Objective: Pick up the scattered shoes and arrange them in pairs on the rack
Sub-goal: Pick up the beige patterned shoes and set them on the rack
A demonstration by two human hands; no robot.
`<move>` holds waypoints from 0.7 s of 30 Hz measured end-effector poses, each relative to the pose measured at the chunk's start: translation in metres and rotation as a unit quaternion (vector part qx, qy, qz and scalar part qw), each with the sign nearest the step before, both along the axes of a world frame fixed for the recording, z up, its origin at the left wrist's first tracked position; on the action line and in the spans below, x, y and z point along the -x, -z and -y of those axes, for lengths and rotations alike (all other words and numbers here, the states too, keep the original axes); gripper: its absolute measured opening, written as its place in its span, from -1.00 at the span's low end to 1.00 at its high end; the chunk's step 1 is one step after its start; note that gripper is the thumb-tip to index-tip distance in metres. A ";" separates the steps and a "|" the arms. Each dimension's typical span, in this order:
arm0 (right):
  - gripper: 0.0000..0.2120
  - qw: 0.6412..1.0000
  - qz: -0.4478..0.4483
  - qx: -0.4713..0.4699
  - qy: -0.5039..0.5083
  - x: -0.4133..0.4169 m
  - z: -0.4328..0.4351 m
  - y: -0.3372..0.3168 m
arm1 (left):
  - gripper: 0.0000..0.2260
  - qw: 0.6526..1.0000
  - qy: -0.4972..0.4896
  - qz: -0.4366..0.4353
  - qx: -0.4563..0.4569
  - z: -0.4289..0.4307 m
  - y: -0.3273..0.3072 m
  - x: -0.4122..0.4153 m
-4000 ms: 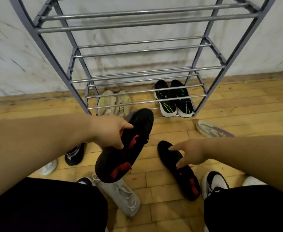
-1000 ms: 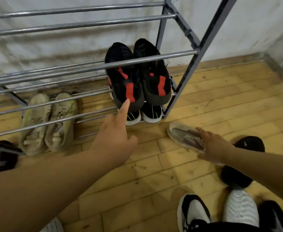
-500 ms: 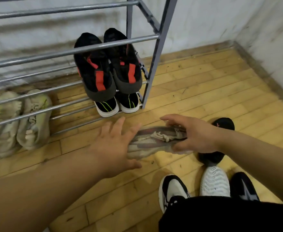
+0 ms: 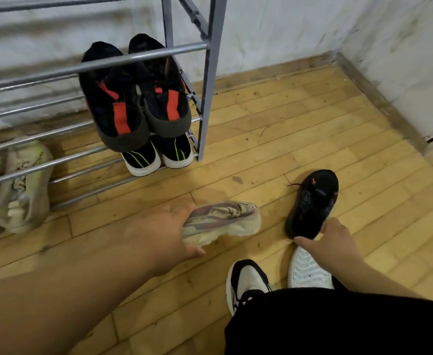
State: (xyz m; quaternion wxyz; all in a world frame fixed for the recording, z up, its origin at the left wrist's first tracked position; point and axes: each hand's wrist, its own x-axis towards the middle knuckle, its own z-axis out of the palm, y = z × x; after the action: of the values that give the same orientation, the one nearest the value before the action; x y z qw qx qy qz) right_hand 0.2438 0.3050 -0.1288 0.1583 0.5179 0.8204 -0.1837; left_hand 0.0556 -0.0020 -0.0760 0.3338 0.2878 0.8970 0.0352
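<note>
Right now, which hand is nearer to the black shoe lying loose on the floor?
Right. The right hand is at the near end of the black shoe, fingers spread toward it. The left hand is farther left, holding the grey sneaker.

You have a single view, worn on your head. It looks forward and steeply down over the wooden floor (image 4: 312, 124) toward the right end of the rack (image 4: 211, 98), which stands against the wall (image 4: 274, 34) along the top of the frame. The wide lens takes in the floor out to the room corner at upper right. You are close in. Both forearms enter from the bottom edge. The left hand (image 4: 159, 234) and right hand (image 4: 338, 242) lie just below centre, either side of the grey shoe (image 4: 225, 221). Your dark-clad knee (image 4: 338, 324) fills the lower right.
</note>
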 end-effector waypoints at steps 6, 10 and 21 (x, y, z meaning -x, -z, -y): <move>0.26 0.984 0.102 0.079 0.121 -0.022 0.015 0.057 | -0.14 1.000 0.011 0.022 -0.005 -0.029 -0.008 -0.014; 0.26 0.982 0.076 0.097 0.143 -0.015 0.009 0.056 | -0.14 0.999 -0.014 0.027 -0.034 -0.038 -0.011 -0.019; -0.06 0.813 -0.414 0.395 0.113 0.051 -0.026 -0.081 | -0.04 0.989 -0.100 0.014 -0.108 -0.045 -0.011 -0.015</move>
State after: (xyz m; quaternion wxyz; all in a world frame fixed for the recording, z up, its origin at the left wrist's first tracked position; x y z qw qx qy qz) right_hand 0.1931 0.3309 -0.0479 -0.0271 0.3748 0.6011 -0.7053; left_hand 0.0707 0.0430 -0.0654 0.3084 0.2306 0.9072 0.1694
